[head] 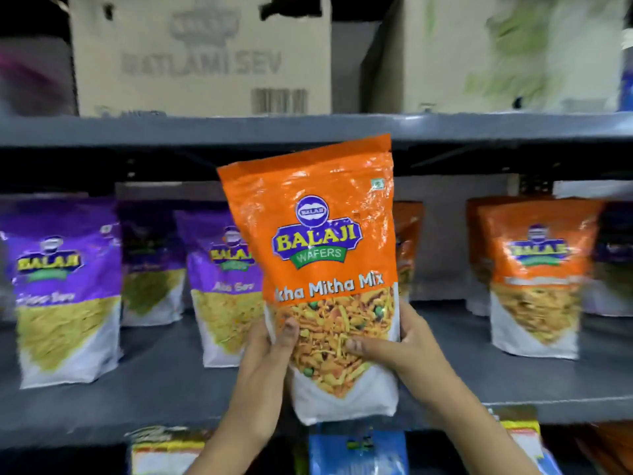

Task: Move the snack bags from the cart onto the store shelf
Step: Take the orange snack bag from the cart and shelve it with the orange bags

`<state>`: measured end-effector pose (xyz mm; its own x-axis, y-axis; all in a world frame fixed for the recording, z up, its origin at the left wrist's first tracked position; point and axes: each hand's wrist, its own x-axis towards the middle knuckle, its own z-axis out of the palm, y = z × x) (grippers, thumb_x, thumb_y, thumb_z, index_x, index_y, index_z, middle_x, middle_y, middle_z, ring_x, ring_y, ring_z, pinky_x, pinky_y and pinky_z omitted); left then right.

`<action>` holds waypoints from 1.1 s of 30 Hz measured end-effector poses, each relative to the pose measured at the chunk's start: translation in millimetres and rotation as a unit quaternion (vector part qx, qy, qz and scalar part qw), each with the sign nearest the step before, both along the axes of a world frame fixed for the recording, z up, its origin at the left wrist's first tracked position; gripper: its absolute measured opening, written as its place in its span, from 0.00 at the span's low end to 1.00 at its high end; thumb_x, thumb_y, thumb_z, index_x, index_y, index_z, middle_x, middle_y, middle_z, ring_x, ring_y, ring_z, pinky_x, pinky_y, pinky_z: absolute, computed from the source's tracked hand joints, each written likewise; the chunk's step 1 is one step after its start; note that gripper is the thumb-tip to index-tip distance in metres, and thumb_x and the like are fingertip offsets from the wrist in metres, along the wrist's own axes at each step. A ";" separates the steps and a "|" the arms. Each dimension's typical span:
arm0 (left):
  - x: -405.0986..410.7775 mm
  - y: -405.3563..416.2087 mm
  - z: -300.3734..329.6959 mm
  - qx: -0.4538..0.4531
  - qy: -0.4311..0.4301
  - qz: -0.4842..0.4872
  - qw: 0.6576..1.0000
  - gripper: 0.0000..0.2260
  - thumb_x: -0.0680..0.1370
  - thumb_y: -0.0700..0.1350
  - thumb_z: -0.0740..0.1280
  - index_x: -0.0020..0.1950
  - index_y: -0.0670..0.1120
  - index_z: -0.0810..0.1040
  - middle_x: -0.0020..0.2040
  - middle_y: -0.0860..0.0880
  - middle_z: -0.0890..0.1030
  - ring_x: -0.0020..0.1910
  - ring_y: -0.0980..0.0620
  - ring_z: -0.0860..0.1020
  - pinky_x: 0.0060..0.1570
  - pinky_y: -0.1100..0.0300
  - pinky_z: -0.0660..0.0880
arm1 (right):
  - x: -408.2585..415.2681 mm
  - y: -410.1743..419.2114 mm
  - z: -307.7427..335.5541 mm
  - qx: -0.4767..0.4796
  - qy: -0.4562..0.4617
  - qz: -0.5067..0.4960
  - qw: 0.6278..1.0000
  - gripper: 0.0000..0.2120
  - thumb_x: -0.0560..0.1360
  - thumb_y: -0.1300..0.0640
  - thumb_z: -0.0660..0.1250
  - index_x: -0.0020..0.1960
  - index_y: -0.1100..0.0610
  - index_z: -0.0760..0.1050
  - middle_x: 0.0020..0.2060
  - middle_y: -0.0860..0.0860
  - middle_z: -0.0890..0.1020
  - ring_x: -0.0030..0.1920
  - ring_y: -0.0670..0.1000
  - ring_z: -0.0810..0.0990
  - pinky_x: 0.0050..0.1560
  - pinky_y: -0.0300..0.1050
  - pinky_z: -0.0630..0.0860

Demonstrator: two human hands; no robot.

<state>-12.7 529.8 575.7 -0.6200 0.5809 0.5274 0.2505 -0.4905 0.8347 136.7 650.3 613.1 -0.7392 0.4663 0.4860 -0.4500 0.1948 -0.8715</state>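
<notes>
An orange Balaji snack bag (325, 255) stands upright in front of the grey store shelf (164, 382), its bottom at the shelf's front edge. My left hand (270, 351) grips its lower left side with the thumb on the front. My right hand (394, 344) grips its lower right side, thumb across the front. On the shelf stand purple snack bags (65, 289) at the left and orange snack bags (537, 275) at the right. Another orange bag (407, 241) shows behind the held one. The cart is out of view.
Cardboard boxes (202, 56) sit on the upper shelf (308, 126). Below the shelf's front edge, packets (359, 450) on a lower level show. A gap of bare shelf lies between the held bag and the right orange bags.
</notes>
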 end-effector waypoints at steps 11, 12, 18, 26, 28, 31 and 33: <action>-3.8 126.4 -7.1 -0.086 0.009 0.113 0.990 0.10 0.80 0.47 0.63 0.58 0.43 0.74 0.52 0.48 0.81 0.59 0.42 0.79 0.45 0.72 0.73 | -18.5 123.5 -17.8 0.038 -0.073 -0.046 0.996 0.29 0.65 0.59 0.79 0.63 0.52 0.72 0.59 0.54 0.83 0.60 0.57 0.81 0.62 0.57 0.77; -0.9 126.2 -11.1 -0.107 0.011 0.122 0.987 0.09 0.81 0.44 0.61 0.57 0.42 0.75 0.51 0.47 0.81 0.57 0.43 0.79 0.39 0.76 0.70 | -20.6 126.8 -25.7 0.038 -0.069 -0.046 0.996 0.28 0.67 0.57 0.78 0.64 0.51 0.71 0.61 0.53 0.82 0.61 0.55 0.80 0.62 0.57 0.77; 6.7 121.8 -15.1 -0.105 0.000 0.066 0.992 0.14 0.82 0.45 0.58 0.67 0.49 0.71 0.58 0.60 0.73 0.57 0.63 0.71 0.49 0.71 0.66 | -26.3 136.2 -56.9 0.031 -0.073 -0.086 0.993 0.27 0.70 0.52 0.74 0.65 0.44 0.67 0.64 0.48 0.78 0.64 0.46 0.78 0.65 0.53 0.75; 11.1 125.4 -21.1 -0.204 0.079 -0.047 0.975 0.23 0.78 0.62 0.56 0.73 0.62 0.61 0.68 0.71 0.66 0.67 0.72 0.63 0.69 0.64 0.56 | -15.0 138.4 -49.5 -0.063 -0.050 -0.229 0.970 0.15 0.78 0.43 0.57 0.57 0.52 0.72 0.51 0.50 0.82 0.53 0.49 0.80 0.54 0.49 0.76; 14.8 126.1 -19.5 -0.222 0.087 -0.063 0.969 0.23 0.80 0.58 0.54 0.75 0.61 0.57 0.67 0.72 0.62 0.67 0.72 0.60 0.67 0.67 0.55 | -11.0 139.3 -48.2 -0.081 -0.042 -0.259 0.962 0.15 0.79 0.43 0.54 0.55 0.53 0.72 0.48 0.50 0.81 0.49 0.48 0.79 0.47 0.45 0.75; 16.2 128.8 -20.0 -0.245 0.098 -0.085 0.961 0.28 0.76 0.61 0.55 0.76 0.61 0.54 0.67 0.75 0.58 0.72 0.68 0.55 0.67 0.68 0.54 | -7.5 141.7 -47.3 -0.086 -0.033 -0.286 0.954 0.16 0.80 0.43 0.52 0.57 0.52 0.71 0.47 0.47 0.80 0.47 0.44 0.78 0.40 0.40 0.72; 16.7 128.0 -19.0 -0.253 0.090 -0.087 0.959 0.31 0.74 0.63 0.55 0.77 0.60 0.53 0.70 0.72 0.57 0.73 0.67 0.54 0.68 0.67 0.53 | -5.7 140.9 -46.8 -0.081 -0.037 -0.286 0.954 0.17 0.80 0.42 0.51 0.58 0.52 0.70 0.48 0.46 0.79 0.47 0.42 0.77 0.39 0.39 0.71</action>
<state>4.0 657.8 556.7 -0.4157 0.8775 0.2392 0.3632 -0.0810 0.9282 130.9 791.2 566.3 -0.3714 0.8679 0.3297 -0.2467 0.2501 -0.9363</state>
